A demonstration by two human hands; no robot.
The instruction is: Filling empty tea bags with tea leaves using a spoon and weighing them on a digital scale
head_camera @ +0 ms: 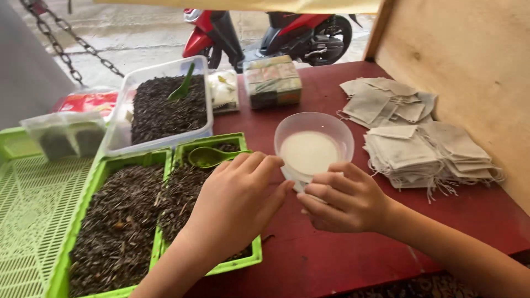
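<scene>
Right hand (345, 201): fingers are curling shut, pinching a small pale bag at the cup's near rim.
Left hand (237, 201): is hovering half-curled, fingertips just touching the bag from the left; whether it is gripping, cannot tell.
Bag (301, 186): is sitting between both hands, touching the plastic cup (314, 144) on the red table (331, 259).
Nearer hand: right.

Two bare forearms, no sleeves, hands (237, 198) without rings

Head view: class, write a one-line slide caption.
Both hands, left and right, meet at a clear plastic cup beside green trays of dried leaves.
</scene>
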